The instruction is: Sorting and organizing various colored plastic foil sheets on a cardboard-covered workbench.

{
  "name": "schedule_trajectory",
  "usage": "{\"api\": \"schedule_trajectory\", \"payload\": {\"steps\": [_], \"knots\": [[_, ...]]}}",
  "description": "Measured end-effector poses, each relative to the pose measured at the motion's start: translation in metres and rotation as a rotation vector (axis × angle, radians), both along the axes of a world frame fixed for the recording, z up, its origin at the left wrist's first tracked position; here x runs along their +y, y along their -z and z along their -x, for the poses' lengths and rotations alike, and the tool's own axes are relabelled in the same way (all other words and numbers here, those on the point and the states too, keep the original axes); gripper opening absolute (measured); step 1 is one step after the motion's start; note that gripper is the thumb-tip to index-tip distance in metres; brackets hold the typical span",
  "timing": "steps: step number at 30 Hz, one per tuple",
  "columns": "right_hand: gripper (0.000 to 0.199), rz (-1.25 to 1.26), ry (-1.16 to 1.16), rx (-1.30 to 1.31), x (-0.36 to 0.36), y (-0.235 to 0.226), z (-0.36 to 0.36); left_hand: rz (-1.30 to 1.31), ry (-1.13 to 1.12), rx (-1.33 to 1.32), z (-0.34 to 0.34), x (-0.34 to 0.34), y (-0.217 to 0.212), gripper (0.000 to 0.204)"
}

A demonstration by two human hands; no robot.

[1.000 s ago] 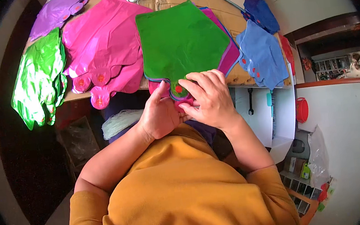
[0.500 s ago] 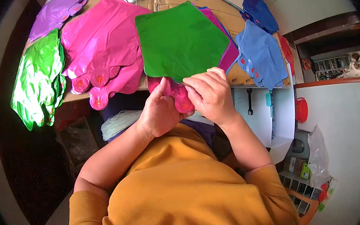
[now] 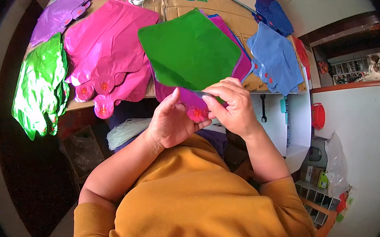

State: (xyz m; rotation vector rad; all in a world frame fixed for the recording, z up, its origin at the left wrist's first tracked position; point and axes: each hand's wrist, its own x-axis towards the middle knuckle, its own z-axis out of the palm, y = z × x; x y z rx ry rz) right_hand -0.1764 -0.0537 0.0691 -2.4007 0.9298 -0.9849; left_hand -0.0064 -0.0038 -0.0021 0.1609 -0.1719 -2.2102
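Green foil balloon [image 3: 189, 49] — neck hidden by pinching left hand [image 3: 171, 120] and right hand [image 3: 230, 105].

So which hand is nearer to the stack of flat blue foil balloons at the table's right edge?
Right. The right hand is just left of and below the stack of flat blue foil balloons, not touching it; the left hand lies farther left, beyond the right hand.

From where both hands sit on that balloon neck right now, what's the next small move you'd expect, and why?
Probably parting the layers at the magenta neck. The left hand backs the neck while the right hand pinches its edge just above the small red valve spot. The green foil balloon lies flat on the stack on the cardboard-covered table, so the work seems centred on the neck alone.
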Motion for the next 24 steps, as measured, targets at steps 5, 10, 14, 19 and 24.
{"api": "schedule_trajectory", "payload": {"steps": [5, 10, 14, 19, 24], "knots": [[0.011, -0.003, -0.101, 0.095, 0.003, -0.001, 0.005, 0.081, 0.043, 0.061, 0.003, 0.004, 0.0, 0.072], [0.012, 0.177, -0.052, 0.21, 0.013, -0.002, 0.003, 0.009, -0.006, -0.003, 0.007, 0.004, -0.012, 0.062], [0.019, 0.273, -0.014, 0.317, 0.025, 0.006, 0.003, -0.152, 0.031, -0.177, 0.012, -0.003, -0.01, 0.057], [0.031, 0.215, -0.035, 0.245, 0.028, 0.006, 0.007, -0.267, 0.082, -0.274, 0.009, -0.007, -0.017, 0.04], [0.014, 0.137, 0.338, -0.023, 0.025, 0.011, 0.036, -0.376, -0.014, -0.421, 0.016, -0.009, -0.023, 0.018]]}}
